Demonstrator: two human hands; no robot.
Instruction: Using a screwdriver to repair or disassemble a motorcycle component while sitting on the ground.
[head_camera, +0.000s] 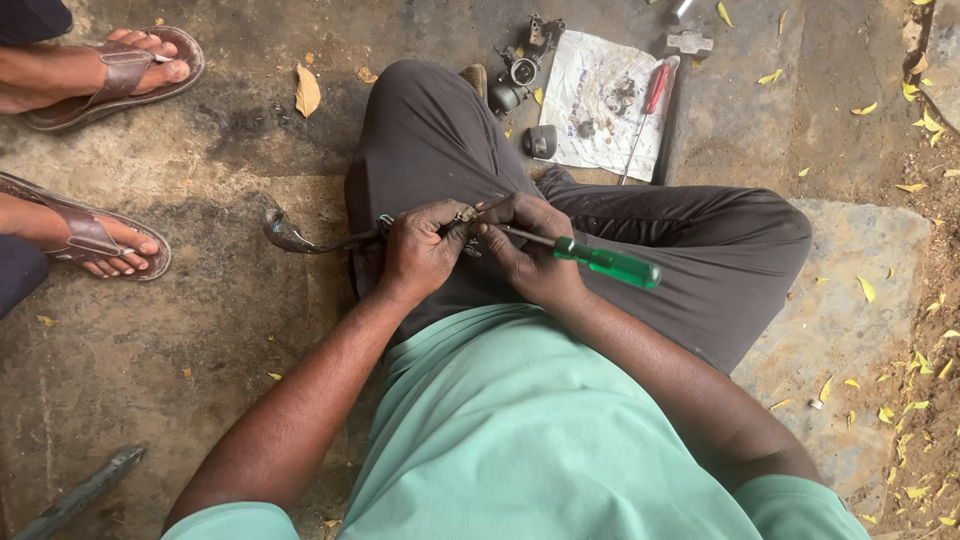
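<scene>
Green handle: a translucent green screwdriver (590, 259) lies across the right hand (530, 250), its shaft running toward the left hand and its handle sticking out over the right thigh.
Left hand: the left hand (420, 248) is closed around a small metal part (466, 215) above the lap; a curved metal lever (300, 238) juts out of this fist toward the ground.
Right hand: curled on the screwdriver, fingers touching the same small part; the two hands are pressed together.
Nearby ground: a white plastic sheet (610, 100) lies beyond the knees, bearing small dark parts and a red-handled screwdriver (648, 110) along its right edge.
Beside the sheet: a carburetor body (515, 78) stands at its left edge, a small dark cap (541, 142) just below it.
Far left: another person's sandalled feet (100, 70), well apart from the hands.
Scatter: yellow leaves (308, 90) on concrete.
</scene>
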